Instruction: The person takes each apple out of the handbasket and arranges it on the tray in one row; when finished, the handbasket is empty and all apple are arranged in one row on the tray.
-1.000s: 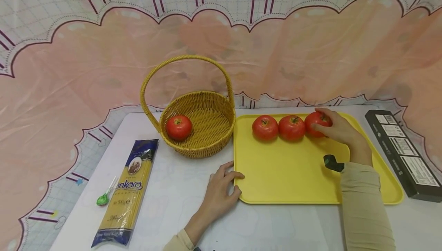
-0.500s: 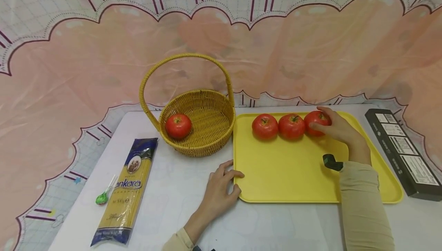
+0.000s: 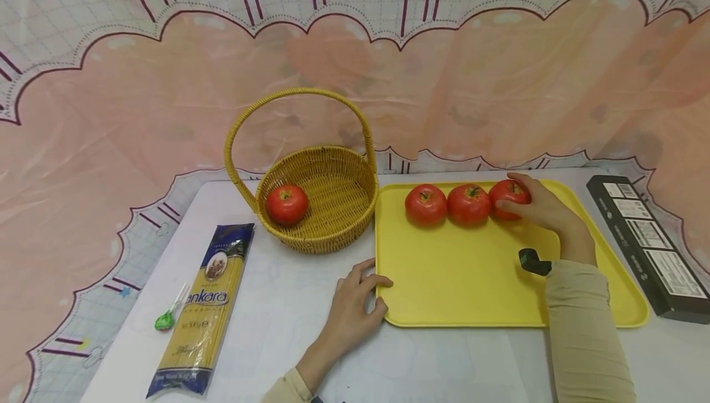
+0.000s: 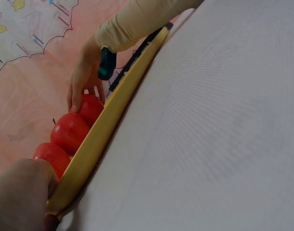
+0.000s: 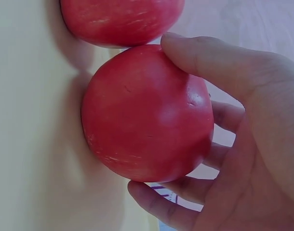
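Head view puts the rightmost apple (image 3: pixel 506 199) right of centre, at the end of a row on the yellow tray (image 3: pixel 466 273). The right hand (image 3: pixel 542 203) grasps it, thumb on one side and bent fingers round the other. To hold it well, thumb and fingertips should probably sit evenly about its widest part, as the smooth skin may slip. It touches the middle apple (image 3: pixel 468 204), so any lift is best kept straight up to avoid rolling its neighbour. Just left lies the left apple (image 3: pixel 426 205). At lower centre the left hand (image 3: pixel 352 304) pinches the tray's left rim, which should help steady it. Left of centre, the wicker basket (image 3: pixel 322 244) holds one more, the basket apple (image 3: pixel 286 204). Count: four apples, three on the tray; one tray; one basket; one Ankara pasta packet (image 3: pixel 202 310) and one green-ended stick (image 3: pixel 164 320), lower left; one black box (image 3: pixel 643 246), far right.
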`<state>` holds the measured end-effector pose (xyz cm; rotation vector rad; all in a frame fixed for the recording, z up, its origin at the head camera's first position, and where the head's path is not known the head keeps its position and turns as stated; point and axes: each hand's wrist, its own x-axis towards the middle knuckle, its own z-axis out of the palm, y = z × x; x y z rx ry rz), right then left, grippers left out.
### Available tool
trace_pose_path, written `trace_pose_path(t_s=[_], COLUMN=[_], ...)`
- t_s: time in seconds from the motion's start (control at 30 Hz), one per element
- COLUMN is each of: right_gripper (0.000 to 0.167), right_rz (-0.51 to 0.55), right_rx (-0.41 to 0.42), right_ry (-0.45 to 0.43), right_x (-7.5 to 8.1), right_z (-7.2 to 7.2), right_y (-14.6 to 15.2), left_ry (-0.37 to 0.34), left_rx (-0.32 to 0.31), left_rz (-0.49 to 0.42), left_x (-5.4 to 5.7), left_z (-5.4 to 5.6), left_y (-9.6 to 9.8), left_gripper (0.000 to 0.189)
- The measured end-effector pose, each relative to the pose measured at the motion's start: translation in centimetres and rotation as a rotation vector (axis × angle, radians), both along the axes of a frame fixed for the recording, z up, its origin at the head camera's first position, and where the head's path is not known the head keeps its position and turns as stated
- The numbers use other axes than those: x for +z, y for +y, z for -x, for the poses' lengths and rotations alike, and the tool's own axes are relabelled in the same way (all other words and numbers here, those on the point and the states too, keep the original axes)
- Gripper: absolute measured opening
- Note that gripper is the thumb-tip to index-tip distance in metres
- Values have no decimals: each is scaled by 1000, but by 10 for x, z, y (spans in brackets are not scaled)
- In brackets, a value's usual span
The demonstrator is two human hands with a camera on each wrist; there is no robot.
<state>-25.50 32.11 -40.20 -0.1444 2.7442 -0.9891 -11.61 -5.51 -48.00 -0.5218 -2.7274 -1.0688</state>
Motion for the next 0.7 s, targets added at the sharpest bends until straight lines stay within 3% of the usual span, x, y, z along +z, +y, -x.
trace_pose_path(t_s=[0.43,0.7], right_gripper=[88,85], right_rz=[49,51], right_rx=[-49,-48], right_ry=[13,30], right_x=[-5,-9], right_z=[-1,0], right_y=[0,-2], left_ry=[53,45], left_rx=[-10,-5], left_rz=[4,2], left_x=[-1,-2], left_z=[0,1], left_y=[1,1], left_gripper=[29,28])
